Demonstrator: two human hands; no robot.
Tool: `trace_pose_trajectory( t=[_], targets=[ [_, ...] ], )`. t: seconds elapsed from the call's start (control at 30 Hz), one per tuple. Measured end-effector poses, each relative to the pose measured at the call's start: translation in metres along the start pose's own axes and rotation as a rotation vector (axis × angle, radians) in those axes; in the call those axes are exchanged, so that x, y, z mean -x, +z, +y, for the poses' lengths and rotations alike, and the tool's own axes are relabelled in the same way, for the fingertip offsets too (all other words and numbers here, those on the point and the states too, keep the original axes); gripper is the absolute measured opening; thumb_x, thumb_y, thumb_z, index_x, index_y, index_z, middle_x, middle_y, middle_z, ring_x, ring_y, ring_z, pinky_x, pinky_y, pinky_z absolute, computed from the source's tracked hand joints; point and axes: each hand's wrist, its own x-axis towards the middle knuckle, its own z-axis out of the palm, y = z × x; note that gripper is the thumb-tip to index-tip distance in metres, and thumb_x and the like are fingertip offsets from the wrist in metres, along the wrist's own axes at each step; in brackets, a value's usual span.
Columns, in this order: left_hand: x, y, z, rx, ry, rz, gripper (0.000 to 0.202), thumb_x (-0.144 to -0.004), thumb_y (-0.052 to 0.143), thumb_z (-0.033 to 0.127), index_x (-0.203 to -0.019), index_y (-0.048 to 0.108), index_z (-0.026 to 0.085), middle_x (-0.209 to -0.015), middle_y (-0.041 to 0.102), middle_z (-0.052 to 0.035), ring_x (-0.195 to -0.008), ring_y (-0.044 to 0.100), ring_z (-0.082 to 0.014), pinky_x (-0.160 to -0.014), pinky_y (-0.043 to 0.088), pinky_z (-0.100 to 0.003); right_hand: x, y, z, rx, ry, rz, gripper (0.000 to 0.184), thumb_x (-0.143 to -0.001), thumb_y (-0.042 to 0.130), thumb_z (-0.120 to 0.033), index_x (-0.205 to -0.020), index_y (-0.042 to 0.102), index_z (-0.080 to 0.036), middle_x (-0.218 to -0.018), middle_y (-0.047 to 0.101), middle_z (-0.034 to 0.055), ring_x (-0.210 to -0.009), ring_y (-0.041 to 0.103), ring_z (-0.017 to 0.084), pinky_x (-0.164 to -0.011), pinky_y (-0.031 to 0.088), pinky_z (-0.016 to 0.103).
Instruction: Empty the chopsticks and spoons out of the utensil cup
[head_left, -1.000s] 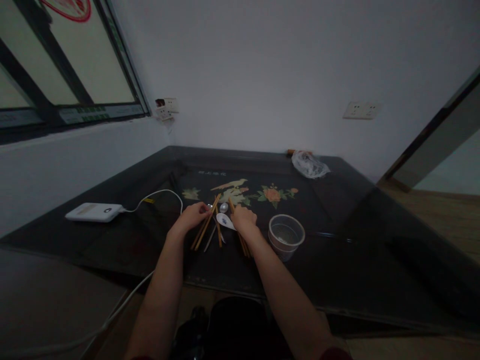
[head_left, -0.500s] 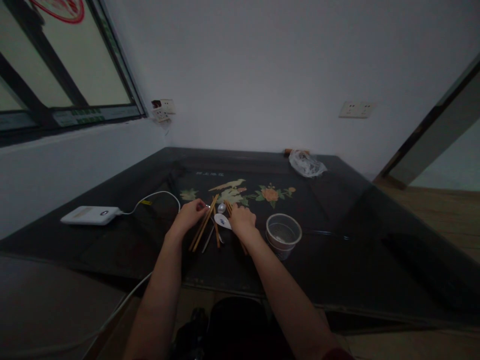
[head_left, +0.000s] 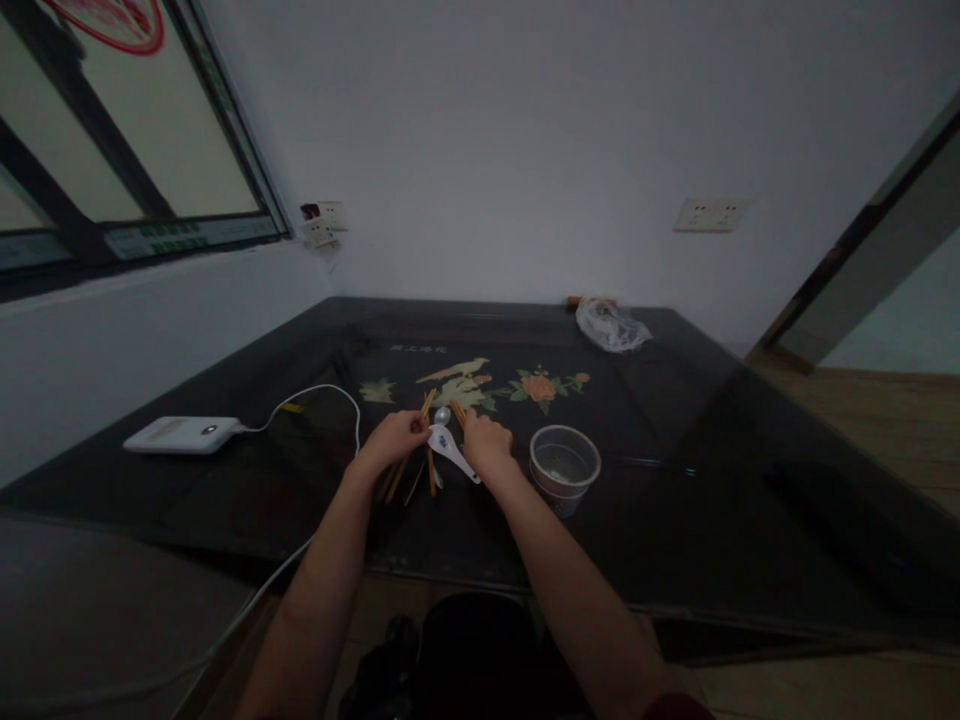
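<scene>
My left hand [head_left: 399,437] is closed in a pinch, its fingertips at the bowl edge of a white soup spoon [head_left: 445,443] with a blue mark. My right hand [head_left: 486,442] is closed around a few wooden chopsticks [head_left: 459,412], whose ends stick out past the fingers. Between the hands lies a metal spoon [head_left: 442,415] with a shiny round bowl. More chopsticks [head_left: 394,482] lie under and beside my left hand, partly covered by it. Thin metal handles [head_left: 414,484] show close by. To the right of my right hand stands a clear plastic tub [head_left: 564,480].
The dark table [head_left: 675,520] has a printed bird-and-flower pattern. At left lies a white power bank [head_left: 182,435] with a white cable [head_left: 330,386] curving past my left hand. A crumpled plastic bag [head_left: 611,326] lies near the wall.
My left hand has moved down and right to the soup spoon. That spoon has turned and shifted slightly left, with its handle now in view. My right hand stays on the chopsticks.
</scene>
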Motion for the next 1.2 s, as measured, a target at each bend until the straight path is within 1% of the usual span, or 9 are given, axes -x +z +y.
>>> trace_pose_trajectory(
  t=[0.27,0.43,0.67,0.77,0.87,0.93,1.0,1.1,1.2],
  targets=[
    [0.000,0.002,0.007,-0.036,-0.028,0.067,0.019,-0.079,0.053,0.035,-0.080,0.063,0.019,-0.076,0.066,-0.0048,-0.071,0.060,-0.0188,-0.062,0.038,-0.025,0.000,0.003,-0.004,-0.030,-0.019,-0.006,0.035,-0.094,0.029,-0.012,-0.123,0.048,-0.016,-0.113,0.062,0.0180,-0.100,0.064,0.024,-0.079,0.049,0.035],
    [0.002,0.000,0.010,-0.006,-0.032,0.106,0.022,-0.082,0.052,0.038,-0.087,0.063,0.020,-0.080,0.067,-0.0047,-0.075,0.062,-0.0195,-0.066,0.041,-0.025,0.012,-0.009,-0.010,-0.021,-0.072,0.074,0.033,-0.093,0.033,-0.014,-0.120,0.052,-0.017,-0.118,0.059,0.0154,-0.106,0.059,0.024,-0.080,0.048,0.033],
    [-0.001,0.001,0.003,0.014,-0.081,0.277,0.025,-0.083,0.049,0.038,-0.089,0.063,0.018,-0.085,0.066,-0.0055,-0.077,0.059,-0.0186,-0.068,0.043,-0.027,0.072,-0.031,-0.005,-0.080,-0.464,0.236,0.024,-0.094,0.038,-0.020,-0.105,0.059,-0.019,-0.108,0.062,0.0079,-0.096,0.060,0.019,-0.074,0.048,0.027],
    [-0.004,0.001,0.003,0.033,-0.032,0.355,0.025,-0.083,0.048,0.035,-0.089,0.063,0.016,-0.089,0.064,-0.0067,-0.082,0.059,-0.0187,-0.075,0.044,-0.028,0.105,-0.030,0.016,-0.154,-0.704,0.253,0.021,-0.094,0.042,-0.024,-0.095,0.063,-0.020,-0.096,0.065,0.0040,-0.086,0.060,0.016,-0.069,0.046,0.024],
    [-0.001,-0.005,0.020,0.107,0.043,0.437,0.023,-0.084,0.047,0.031,-0.089,0.062,0.015,-0.091,0.064,-0.0079,-0.087,0.058,-0.0191,-0.082,0.045,-0.031,0.134,-0.024,0.051,-0.276,-0.851,0.359,0.025,-0.095,0.041,-0.026,-0.089,0.064,-0.019,-0.079,0.065,0.0032,-0.074,0.060,0.014,-0.064,0.044,0.024],
    [0.008,-0.007,0.044,0.195,0.102,0.440,0.021,-0.084,0.048,0.028,-0.091,0.062,0.015,-0.094,0.064,-0.0078,-0.089,0.059,-0.0191,-0.084,0.046,-0.032,0.148,-0.019,0.080,-0.405,-0.820,0.428,0.025,-0.095,0.042,-0.025,-0.085,0.064,-0.018,-0.073,0.065,0.0028,-0.068,0.059,0.013,-0.061,0.044,0.024],
    [0.025,-0.004,0.073,0.314,0.178,0.401,0.021,-0.085,0.049,0.030,-0.095,0.062,0.018,-0.098,0.063,-0.0063,-0.095,0.058,-0.0196,-0.087,0.046,-0.033,0.157,-0.013,0.107,-0.524,-0.691,0.516,0.023,-0.094,0.043,-0.024,-0.085,0.064,-0.019,-0.074,0.066,0.0032,-0.067,0.061,0.013,-0.062,0.046,0.024],
    [0.058,0.017,0.114,0.584,0.249,0.266,0.029,-0.085,0.052,0.032,-0.110,0.057,0.020,-0.113,0.060,-0.0077,-0.106,0.057,-0.0209,-0.092,0.047,-0.035,0.159,-0.002,0.141,-0.717,-0.311,0.670,0.017,-0.091,0.048,-0.027,-0.087,0.063,-0.020,-0.077,0.066,0.0040,-0.068,0.062,0.014,-0.061,0.048,0.024],
    [0.084,0.054,0.141,0.741,0.260,0.150,0.071,-0.075,0.066,0.027,-0.138,0.034,0.027,-0.135,0.045,-0.0104,-0.124,0.046,-0.0245,-0.102,0.042,-0.041,0.150,0.010,0.161,-0.858,-0.030,0.727,0.022,-0.086,0.052,-0.033,-0.099,0.061,-0.017,-0.080,0.064,0.0052,-0.068,0.061,0.015,-0.058,0.050,0.025]
  ],
)
